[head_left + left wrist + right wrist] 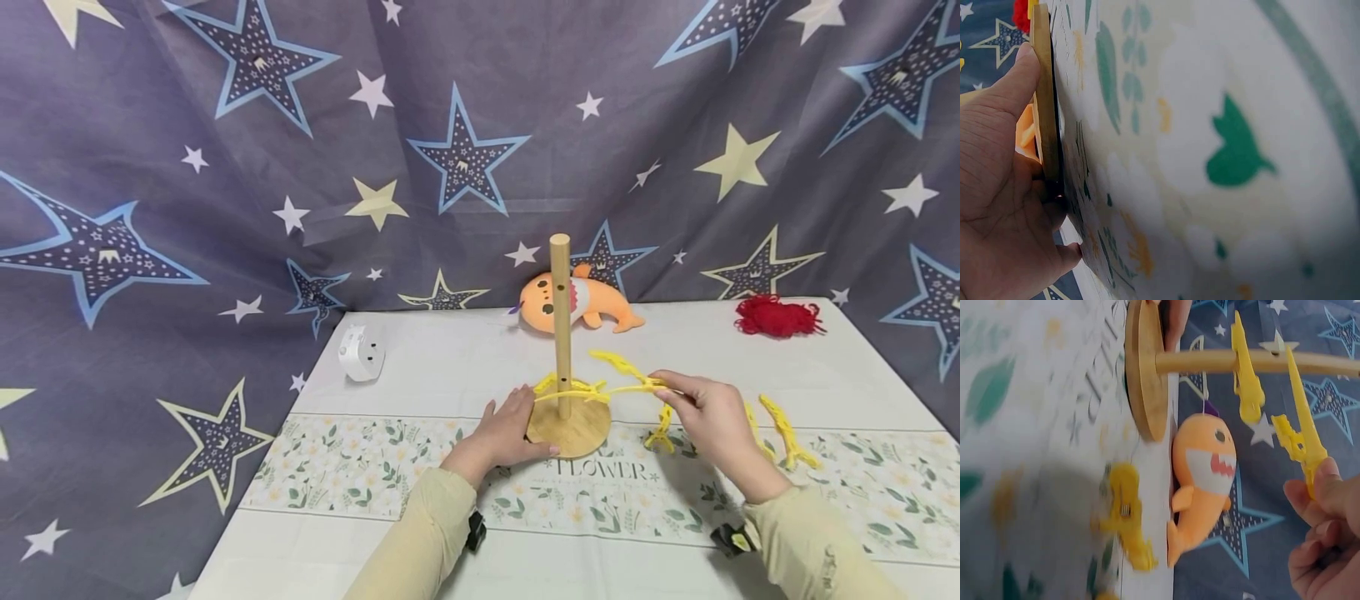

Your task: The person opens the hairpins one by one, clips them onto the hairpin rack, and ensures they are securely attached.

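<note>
A round wooden base (562, 437) carries an upright wooden post (562, 333). My left hand (508, 432) holds the base's left rim, thumb at the front and fingers farther back. In the left wrist view the thumb lies along the edge of the base (1046, 106). My right hand (708, 412) pinches one end of a yellow plastic branch (1307, 425), which points towards the post. Another yellow branch (1247, 387) sits across the post; how it is fixed cannot be seen.
More yellow branches (783, 429) lie on the table right of the stand, one (661, 432) near my right hand. Behind stand an orange plush shark (611, 307) and a bundle of red yarn (778, 317). A white device (361, 353) is at the left.
</note>
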A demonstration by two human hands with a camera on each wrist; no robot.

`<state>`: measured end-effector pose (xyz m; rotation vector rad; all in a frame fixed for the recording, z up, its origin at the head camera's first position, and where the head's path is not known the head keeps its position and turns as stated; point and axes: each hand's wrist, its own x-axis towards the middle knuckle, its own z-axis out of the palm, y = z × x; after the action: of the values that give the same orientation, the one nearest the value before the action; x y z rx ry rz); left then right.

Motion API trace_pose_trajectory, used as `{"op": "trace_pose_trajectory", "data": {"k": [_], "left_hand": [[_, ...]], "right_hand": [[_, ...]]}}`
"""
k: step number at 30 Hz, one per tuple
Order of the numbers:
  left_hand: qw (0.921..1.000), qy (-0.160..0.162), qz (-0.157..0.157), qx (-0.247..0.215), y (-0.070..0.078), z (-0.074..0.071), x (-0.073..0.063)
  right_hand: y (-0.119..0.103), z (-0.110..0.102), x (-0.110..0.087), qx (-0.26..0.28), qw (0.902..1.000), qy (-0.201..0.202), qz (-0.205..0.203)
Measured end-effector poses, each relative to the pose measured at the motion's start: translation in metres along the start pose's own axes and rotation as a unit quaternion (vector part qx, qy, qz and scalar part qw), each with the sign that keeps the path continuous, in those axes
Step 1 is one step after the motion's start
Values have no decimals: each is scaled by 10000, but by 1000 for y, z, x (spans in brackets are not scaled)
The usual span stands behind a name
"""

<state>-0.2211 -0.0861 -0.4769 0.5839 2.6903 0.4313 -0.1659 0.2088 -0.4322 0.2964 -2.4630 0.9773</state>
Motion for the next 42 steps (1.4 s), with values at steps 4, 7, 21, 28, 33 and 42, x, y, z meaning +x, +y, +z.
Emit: {"op": "trace_pose_trajectory", "data": {"k": [4, 7, 21, 28, 33, 42], "left_hand": [[10000, 10, 43, -48, 1, -2, -1], [10000, -20, 53, -61, 2, -3, -2], [10000, -42, 64, -4, 2, -1, -1], [9999, -60, 99, -11, 4, -1, -3], [9999, -44, 98, -27, 3, -1, -2], [9999, -97, 22, -65, 3, -4, -3]], "right_hand": [[-9, 13, 6, 42, 9999, 19, -148], [-14, 21, 11, 13, 9996, 53, -281], [-29, 46, 20, -254, 9983, -192, -498], [-27, 47, 22, 87, 9969, -566, -532], [-23, 46, 22, 559, 9915, -1095, -424], [-20, 43, 23, 570, 9902, -1272, -66]]}}
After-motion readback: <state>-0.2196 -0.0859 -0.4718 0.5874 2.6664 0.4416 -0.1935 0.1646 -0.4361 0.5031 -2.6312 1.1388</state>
